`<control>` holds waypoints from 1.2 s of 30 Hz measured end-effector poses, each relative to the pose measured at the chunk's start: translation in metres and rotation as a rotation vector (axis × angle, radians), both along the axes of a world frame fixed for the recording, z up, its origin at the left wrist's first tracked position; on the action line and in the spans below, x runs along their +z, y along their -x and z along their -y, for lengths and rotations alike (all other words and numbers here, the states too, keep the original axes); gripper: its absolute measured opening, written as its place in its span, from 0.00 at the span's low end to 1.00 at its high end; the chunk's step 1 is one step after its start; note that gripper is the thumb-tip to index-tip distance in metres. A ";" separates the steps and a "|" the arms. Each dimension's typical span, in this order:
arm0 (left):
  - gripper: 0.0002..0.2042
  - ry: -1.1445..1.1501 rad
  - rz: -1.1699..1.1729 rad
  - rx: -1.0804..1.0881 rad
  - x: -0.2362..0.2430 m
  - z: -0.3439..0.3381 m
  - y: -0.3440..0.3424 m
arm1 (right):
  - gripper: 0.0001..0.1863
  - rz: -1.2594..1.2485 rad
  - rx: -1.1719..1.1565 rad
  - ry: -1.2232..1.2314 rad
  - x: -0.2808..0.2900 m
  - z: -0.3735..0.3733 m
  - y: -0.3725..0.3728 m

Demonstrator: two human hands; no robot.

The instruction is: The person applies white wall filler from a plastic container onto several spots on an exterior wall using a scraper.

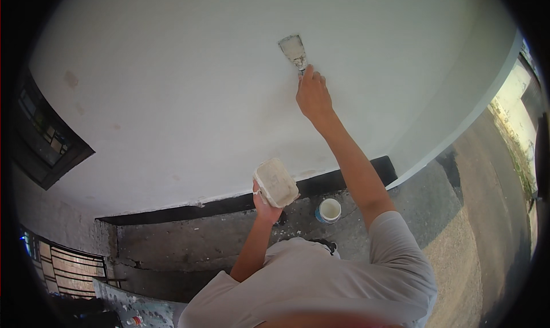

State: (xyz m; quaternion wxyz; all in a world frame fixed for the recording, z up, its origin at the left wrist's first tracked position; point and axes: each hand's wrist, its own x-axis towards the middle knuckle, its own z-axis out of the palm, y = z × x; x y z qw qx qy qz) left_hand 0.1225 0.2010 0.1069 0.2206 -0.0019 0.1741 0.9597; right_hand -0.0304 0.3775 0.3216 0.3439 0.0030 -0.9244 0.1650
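Observation:
My right hand (314, 93) is raised against the white wall (189, 87), its fingers wrapped round the handle of a putty knife (294, 50). The wide blade points up and lies at the wall face, smeared with pale filler. Lower down, my left hand (265, 205) holds a shallow rectangular plastic tub (276, 182) from beneath and the side. Off-white residue coats the inside of the tub. The fingers under it are mostly hidden.
A white bucket (329, 211) with a blue side stands on the grey floor (189, 242) by the wall's black base band (321, 184). A dark-framed window (48, 136) is at left. At lower left are a barred opening (74, 269) and a paint-spattered board (154, 311). A paved road (487, 184) runs at right.

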 end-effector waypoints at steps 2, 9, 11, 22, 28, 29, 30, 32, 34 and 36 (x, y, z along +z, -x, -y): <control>0.36 0.024 0.022 0.015 -0.009 -0.001 0.005 | 0.20 0.010 -0.008 -0.029 -0.002 0.001 0.001; 0.36 -0.009 -0.035 -0.057 0.002 -0.003 0.001 | 0.18 -0.153 0.114 0.083 -0.018 -0.006 -0.009; 0.36 0.004 -0.004 -0.043 0.000 -0.003 0.001 | 0.17 -0.237 0.206 0.095 -0.014 -0.005 -0.015; 0.35 -0.023 -0.032 -0.102 0.001 -0.017 0.005 | 0.21 -0.102 0.095 0.012 -0.018 -0.016 0.001; 0.36 0.024 -0.001 -0.101 -0.001 -0.014 0.011 | 0.19 -0.132 0.165 0.050 -0.014 -0.013 -0.038; 0.36 0.025 -0.002 -0.106 -0.001 -0.012 0.011 | 0.18 -0.246 0.199 0.034 -0.010 -0.011 -0.040; 0.36 0.033 0.003 -0.121 -0.002 -0.010 0.011 | 0.18 -0.242 0.182 0.041 -0.004 -0.009 -0.040; 0.36 0.010 -0.013 -0.182 -0.007 -0.004 0.012 | 0.18 -0.237 0.201 -0.041 0.006 0.000 -0.027; 0.36 -0.010 -0.023 -0.215 0.002 -0.004 0.008 | 0.17 -0.179 0.139 -0.009 -0.006 -0.012 -0.012; 0.36 -0.031 -0.034 -0.230 0.007 -0.002 0.000 | 0.17 -0.123 0.096 0.023 -0.022 -0.018 -0.013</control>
